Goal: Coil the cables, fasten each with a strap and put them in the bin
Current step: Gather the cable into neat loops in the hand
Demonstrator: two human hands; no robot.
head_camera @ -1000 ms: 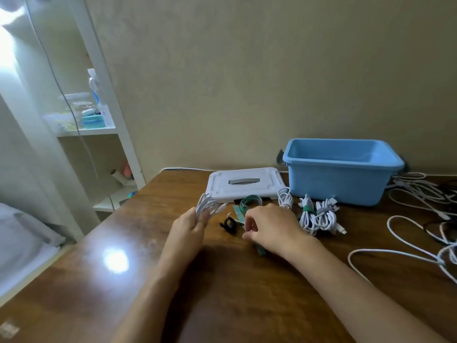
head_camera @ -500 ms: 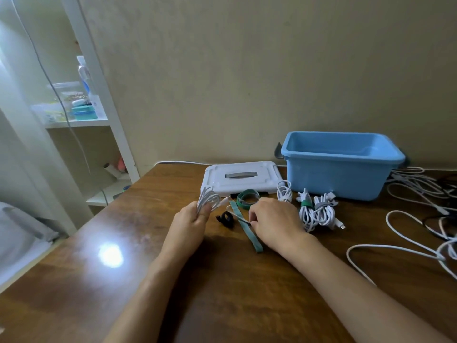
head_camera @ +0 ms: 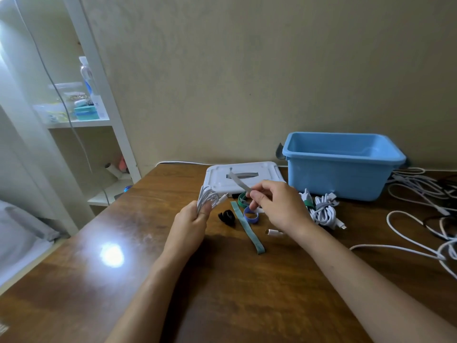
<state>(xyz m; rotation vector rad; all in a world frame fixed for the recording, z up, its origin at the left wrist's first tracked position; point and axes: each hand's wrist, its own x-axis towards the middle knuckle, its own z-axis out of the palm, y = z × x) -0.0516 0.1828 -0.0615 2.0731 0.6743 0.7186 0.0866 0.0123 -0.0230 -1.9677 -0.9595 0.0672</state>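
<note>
The coiled white cable (head_camera: 209,198) sits bunched in the left hand (head_camera: 190,222), whose grip is clamped around its lower loops, held just above the brown wooden tabletop (head_camera: 123,280) with one plug end poking out to the right. The right hand (head_camera: 277,206) pinches a thin grey strap (head_camera: 238,180) between thumb and fingertips, raised so the strap slants up toward the flat white lid (head_camera: 243,178) (the lid lies against the wall). Below that hand lie a long green strap (head_camera: 247,229), a rolled blue strap (head_camera: 251,217), a rolled green strap (head_camera: 243,199) and a small black strap (head_camera: 226,217). Strapped white cable bundles (head_camera: 324,211) rest in front of the open blue plastic bin (head_camera: 343,164), and loose white cables (head_camera: 420,233) sprawl further right.
</note>
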